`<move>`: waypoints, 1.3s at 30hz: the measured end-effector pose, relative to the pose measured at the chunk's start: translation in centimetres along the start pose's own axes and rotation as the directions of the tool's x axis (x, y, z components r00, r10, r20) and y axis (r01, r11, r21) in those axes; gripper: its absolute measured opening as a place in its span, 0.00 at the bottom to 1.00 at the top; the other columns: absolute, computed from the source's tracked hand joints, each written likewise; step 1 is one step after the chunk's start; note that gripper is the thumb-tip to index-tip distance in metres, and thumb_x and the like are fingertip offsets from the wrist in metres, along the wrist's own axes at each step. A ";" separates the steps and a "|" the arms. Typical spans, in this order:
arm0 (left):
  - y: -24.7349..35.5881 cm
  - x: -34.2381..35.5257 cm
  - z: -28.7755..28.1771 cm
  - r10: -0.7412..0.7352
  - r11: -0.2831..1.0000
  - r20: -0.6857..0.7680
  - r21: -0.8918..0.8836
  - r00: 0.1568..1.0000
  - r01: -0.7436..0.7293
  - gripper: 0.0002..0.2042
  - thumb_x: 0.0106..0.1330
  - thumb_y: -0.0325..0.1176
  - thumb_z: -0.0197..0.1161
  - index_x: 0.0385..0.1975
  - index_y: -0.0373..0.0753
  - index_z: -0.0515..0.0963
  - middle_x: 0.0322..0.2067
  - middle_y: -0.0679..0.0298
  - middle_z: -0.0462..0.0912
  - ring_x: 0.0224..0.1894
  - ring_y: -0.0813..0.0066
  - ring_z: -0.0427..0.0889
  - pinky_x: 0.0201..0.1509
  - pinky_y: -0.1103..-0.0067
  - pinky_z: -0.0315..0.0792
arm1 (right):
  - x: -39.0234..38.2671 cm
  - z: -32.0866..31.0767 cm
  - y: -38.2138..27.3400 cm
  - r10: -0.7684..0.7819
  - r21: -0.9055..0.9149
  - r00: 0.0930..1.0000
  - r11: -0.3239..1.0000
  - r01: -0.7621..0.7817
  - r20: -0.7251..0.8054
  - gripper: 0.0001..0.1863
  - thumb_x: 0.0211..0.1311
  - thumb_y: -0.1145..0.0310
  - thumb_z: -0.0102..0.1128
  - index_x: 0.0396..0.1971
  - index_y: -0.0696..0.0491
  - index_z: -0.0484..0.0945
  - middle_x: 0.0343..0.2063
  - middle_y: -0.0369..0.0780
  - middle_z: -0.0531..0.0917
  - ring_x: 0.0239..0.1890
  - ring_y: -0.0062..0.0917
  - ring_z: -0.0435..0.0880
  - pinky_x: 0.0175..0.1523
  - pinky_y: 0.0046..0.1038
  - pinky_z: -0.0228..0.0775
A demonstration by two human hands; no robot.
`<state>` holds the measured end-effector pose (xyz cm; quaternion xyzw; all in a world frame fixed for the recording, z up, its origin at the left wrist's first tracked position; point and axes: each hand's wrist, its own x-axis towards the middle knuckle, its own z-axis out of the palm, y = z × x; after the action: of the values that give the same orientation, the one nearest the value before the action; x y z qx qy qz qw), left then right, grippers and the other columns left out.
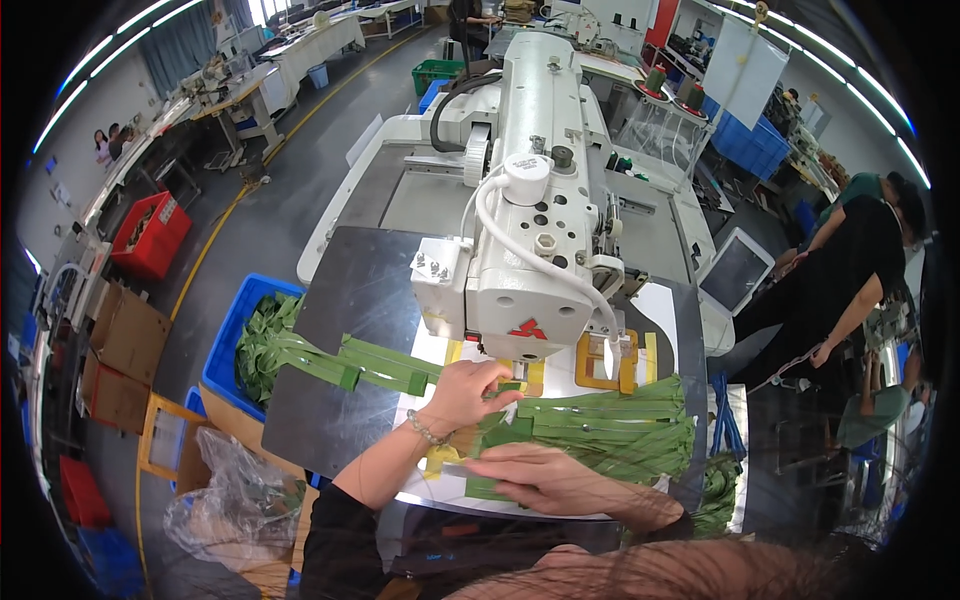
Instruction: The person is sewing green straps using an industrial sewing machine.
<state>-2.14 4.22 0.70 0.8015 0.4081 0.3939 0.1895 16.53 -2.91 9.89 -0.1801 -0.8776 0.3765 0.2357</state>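
So the green strap (500,432) lies on the desk (350,300) right under the white sewing machine (530,200) head. Left hand (468,390) has its grip pinched shut on the strap's end by the needle; right hand (540,478) lies flat and open on it (more green straps (620,425) piled just right). Blue bin (235,345) sits off left.

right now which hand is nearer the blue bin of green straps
Left. The left hand sits under the sewing machine head, on the blue bin's side; the right hand lies further right, flat on green straps.
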 end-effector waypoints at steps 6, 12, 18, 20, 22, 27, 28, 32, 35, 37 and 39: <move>-2.6 -0.5 -3.5 -0.211 0.935 -0.178 -0.322 0.961 0.145 0.06 0.59 0.30 0.67 0.32 0.36 0.80 0.16 0.67 0.78 0.17 0.85 0.73 0.21 0.83 0.65 | 0.8 3.2 1.2 -0.086 0.203 0.976 0.978 0.044 0.201 0.35 0.64 0.64 0.56 0.68 0.51 0.52 0.66 0.47 0.59 0.63 0.44 0.65 0.67 0.38 0.57; -9.9 -2.6 -10.8 -0.634 0.682 -0.128 -0.559 0.763 0.473 0.09 0.59 0.23 0.63 0.40 0.34 0.79 0.21 0.69 0.79 0.24 0.84 0.77 0.27 0.86 0.68 | 0.1 3.5 2.4 -0.061 0.131 0.915 0.991 0.009 0.399 0.30 0.63 0.61 0.56 0.64 0.52 0.62 0.60 0.48 0.68 0.56 0.45 0.72 0.61 0.38 0.63; -7.7 -3.8 -12.9 -0.348 0.923 -0.147 0.120 0.926 0.366 0.25 0.46 0.35 0.74 0.47 0.42 0.76 0.39 0.67 0.79 0.49 0.71 0.75 0.55 0.73 0.61 | -1.3 3.9 4.1 -0.101 -0.023 0.898 0.992 0.122 0.429 0.30 0.62 0.59 0.57 0.62 0.53 0.64 0.57 0.47 0.72 0.49 0.41 0.77 0.54 0.36 0.68; -8.0 -4.6 -13.4 -0.422 0.905 0.116 -0.013 0.899 0.426 0.24 0.42 0.38 0.76 0.42 0.45 0.77 0.39 0.70 0.78 0.50 0.72 0.72 0.57 0.72 0.54 | -0.9 3.3 3.6 -0.085 -0.042 0.837 0.991 0.128 0.540 0.30 0.62 0.58 0.56 0.62 0.54 0.64 0.55 0.46 0.73 0.48 0.39 0.77 0.53 0.36 0.68; -8.1 -4.2 -12.9 -0.505 0.858 0.263 0.255 0.822 0.445 0.20 0.40 0.36 0.75 0.36 0.46 0.78 0.33 0.72 0.76 0.42 0.71 0.73 0.51 0.73 0.56 | -1.4 3.0 3.6 -0.080 -0.069 0.847 0.988 0.136 0.526 0.30 0.62 0.58 0.56 0.62 0.54 0.64 0.53 0.46 0.74 0.48 0.39 0.77 0.52 0.35 0.68; -9.2 -4.3 -13.6 -0.664 0.616 -0.105 0.485 0.740 0.621 0.08 0.47 0.29 0.68 0.28 0.46 0.78 0.29 0.69 0.76 0.39 0.69 0.72 0.47 0.71 0.56 | -1.7 2.2 3.2 -0.057 -0.163 0.867 0.974 0.156 0.495 0.29 0.63 0.58 0.56 0.61 0.55 0.65 0.49 0.45 0.76 0.48 0.36 0.77 0.51 0.33 0.68; -9.7 -4.7 -13.9 -0.670 0.608 -0.106 0.488 0.734 0.626 0.08 0.47 0.29 0.68 0.28 0.46 0.78 0.29 0.69 0.76 0.39 0.69 0.72 0.47 0.71 0.56 | -1.2 1.7 2.7 -0.007 -0.176 0.850 0.977 0.117 0.527 0.29 0.63 0.58 0.56 0.61 0.55 0.65 0.49 0.45 0.75 0.48 0.36 0.77 0.51 0.33 0.68; -9.6 -4.8 -14.9 -0.095 0.301 -0.645 0.707 0.758 0.640 0.07 0.48 0.26 0.65 0.27 0.44 0.76 0.29 0.68 0.78 0.37 0.65 0.74 0.47 0.69 0.59 | -0.8 0.9 2.2 -0.030 -0.162 0.882 0.979 0.120 0.470 0.29 0.63 0.57 0.56 0.61 0.54 0.64 0.46 0.44 0.75 0.48 0.35 0.77 0.50 0.33 0.68; -8.1 -2.5 -12.8 -0.130 0.616 -0.525 0.622 0.841 0.484 0.08 0.48 0.25 0.64 0.28 0.42 0.77 0.29 0.66 0.78 0.37 0.65 0.74 0.46 0.68 0.61 | -1.3 -1.0 1.9 0.052 -0.324 0.913 0.942 0.091 0.405 0.29 0.62 0.58 0.56 0.60 0.53 0.64 0.45 0.42 0.75 0.45 0.32 0.79 0.47 0.32 0.68; -6.8 -2.3 -11.9 -0.363 0.903 -0.074 0.220 0.929 0.370 0.09 0.47 0.26 0.67 0.29 0.41 0.77 0.29 0.64 0.78 0.38 0.65 0.75 0.46 0.69 0.63 | -1.4 -1.6 1.9 0.149 -0.396 0.905 0.918 0.023 0.398 0.28 0.61 0.58 0.57 0.59 0.53 0.65 0.44 0.40 0.76 0.43 0.31 0.80 0.45 0.31 0.68; -5.1 -1.8 -10.4 -0.300 0.925 0.347 -0.123 0.888 0.361 0.14 0.44 0.30 0.71 0.32 0.40 0.78 0.29 0.63 0.78 0.38 0.65 0.75 0.46 0.70 0.64 | -1.7 -1.7 2.1 0.235 -0.522 0.937 0.850 -0.068 0.261 0.24 0.58 0.60 0.61 0.53 0.52 0.70 0.40 0.36 0.78 0.37 0.26 0.81 0.41 0.28 0.68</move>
<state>-13.53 5.66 3.07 0.7524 0.4643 0.2556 0.3912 19.11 -1.39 8.84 -0.2425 -0.9542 0.1750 0.0066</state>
